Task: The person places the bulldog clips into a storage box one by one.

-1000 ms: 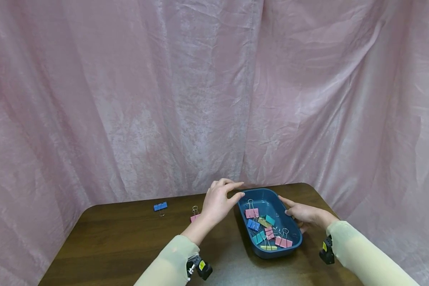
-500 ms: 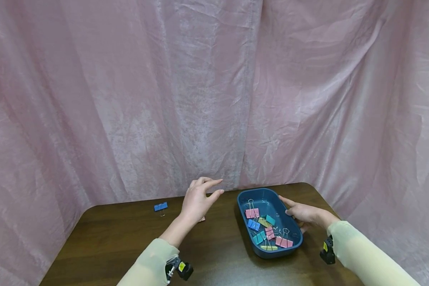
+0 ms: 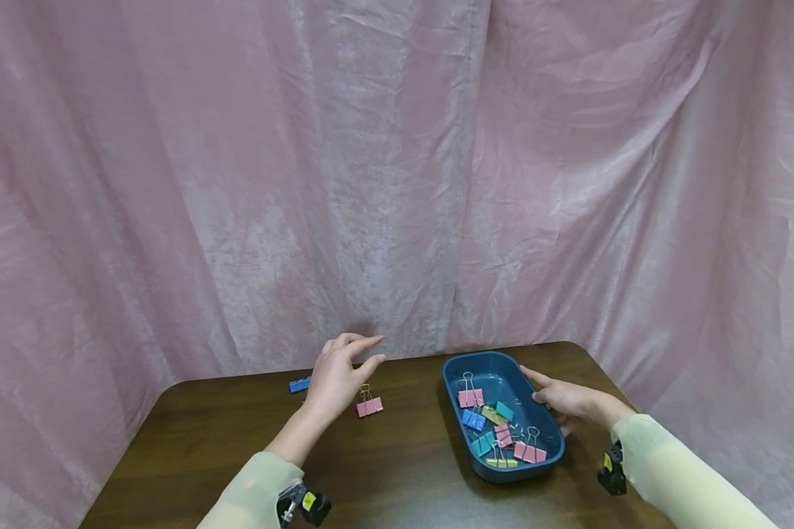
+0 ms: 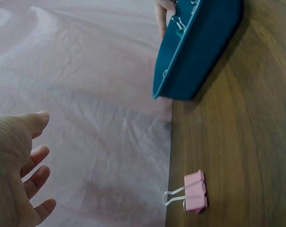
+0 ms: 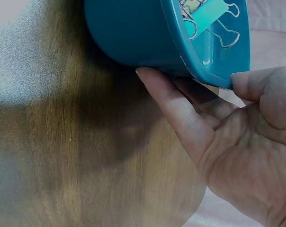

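My left hand point(image 3: 334, 375) hovers above the table with nothing in it, thumb and fingers apart. Just right of it a pink binder clip point(image 3: 370, 407) lies on the wood; it also shows in the left wrist view, below the hand's level. Behind the hand sits a blue binder clip point(image 3: 299, 385), partly hidden by it. At the right, my right hand point(image 3: 572, 400) grips the side of a dark blue box point(image 3: 450, 389), thumb at the rim and fingers against the outer wall and underside. Several pink, blue, teal and yellow binder clips point(image 3: 470, 397) lie inside the box.
The brown wooden table point(image 3: 397, 470) ends at the back against a hanging pink curtain point(image 3: 370, 184). A small black camera point(image 3: 314, 507) is strapped to the left wrist, another point(image 3: 612, 470) to the right.
My left hand has moved left from the box's rim, past the pink binder clip, which is now uncovered, to partly cover the blue one. The right hand keeps its hold on the box.
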`<state>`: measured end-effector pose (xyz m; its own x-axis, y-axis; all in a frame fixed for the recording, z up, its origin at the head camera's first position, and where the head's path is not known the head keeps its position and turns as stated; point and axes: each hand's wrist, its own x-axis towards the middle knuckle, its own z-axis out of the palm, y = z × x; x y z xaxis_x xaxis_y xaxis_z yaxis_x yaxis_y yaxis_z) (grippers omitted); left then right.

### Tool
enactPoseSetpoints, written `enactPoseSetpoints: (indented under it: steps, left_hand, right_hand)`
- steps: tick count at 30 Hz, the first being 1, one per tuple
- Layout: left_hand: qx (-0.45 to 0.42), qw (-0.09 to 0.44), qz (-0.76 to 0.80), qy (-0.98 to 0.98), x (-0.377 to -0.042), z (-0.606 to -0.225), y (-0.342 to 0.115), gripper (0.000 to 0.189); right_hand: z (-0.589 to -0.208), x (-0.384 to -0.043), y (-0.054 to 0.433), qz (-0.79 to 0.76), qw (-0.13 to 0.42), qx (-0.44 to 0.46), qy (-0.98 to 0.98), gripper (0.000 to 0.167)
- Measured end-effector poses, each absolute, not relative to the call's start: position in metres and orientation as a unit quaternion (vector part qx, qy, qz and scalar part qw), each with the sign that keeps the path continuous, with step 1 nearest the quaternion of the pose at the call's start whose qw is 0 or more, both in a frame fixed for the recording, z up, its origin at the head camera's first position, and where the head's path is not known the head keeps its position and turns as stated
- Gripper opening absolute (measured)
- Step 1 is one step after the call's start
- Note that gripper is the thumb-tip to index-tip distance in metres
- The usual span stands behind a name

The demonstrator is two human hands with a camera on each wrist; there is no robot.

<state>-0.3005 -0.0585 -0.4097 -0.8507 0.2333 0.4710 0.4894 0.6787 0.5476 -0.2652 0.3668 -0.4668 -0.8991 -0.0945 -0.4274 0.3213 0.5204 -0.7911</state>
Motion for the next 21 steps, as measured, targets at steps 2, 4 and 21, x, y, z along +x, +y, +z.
enactPoseSetpoints:
  steps: [2, 4, 21]
  left_hand:
    - [-0.200, 0.187, -0.348, -0.897, -0.301, -0.410, -0.064, 0.038]
    - [-0.198, 0.189, -0.351, -0.896, -0.302, -0.411, -0.069, 0.038]
    - [-0.171, 0.192, -0.343, -0.904, -0.309, -0.415, -0.101, 0.037]
  right_hand:
    - [-0.467, -0.266, 0.367, -0.485, 0.215, 0.069, 0.845, 0.068]
    - [-0.468, -0.266, 0.367, -0.486, 0.216, 0.068, 0.844, 0.068]
    - [-0.467, -0.267, 0.366, -0.483, 0.220, 0.065, 0.845, 0.067]
